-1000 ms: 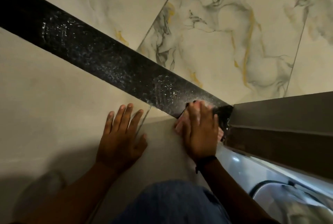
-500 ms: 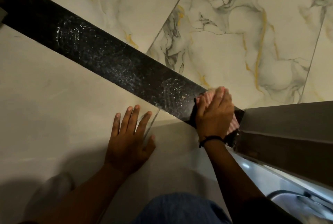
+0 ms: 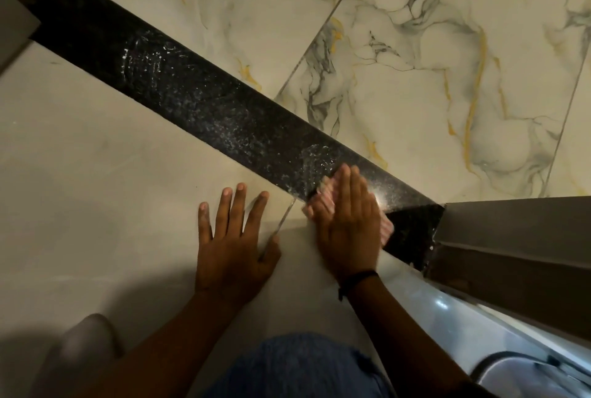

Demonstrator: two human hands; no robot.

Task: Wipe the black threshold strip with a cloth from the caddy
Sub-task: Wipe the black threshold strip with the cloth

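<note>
The black threshold strip (image 3: 204, 103) is running diagonally from the upper left of the frame down to the lower right, where it is meeting a grey door frame (image 3: 518, 225). The right hand (image 3: 347, 228) is lying flat, fingers together and extended, pressing a pink cloth (image 3: 326, 197) onto the near edge of the strip, just left of the frame; the cloth is peeking out past the fingers and on the right side of the palm. A dark band (image 3: 358, 279) is circling that wrist. The left hand (image 3: 235, 244) is resting palm-down with fingers spread on the plain beige floor tile (image 3: 96, 173), just beside the right hand, holding nothing. Veined marble tiles (image 3: 415, 93) are filling the upper right of the frame.
</note>
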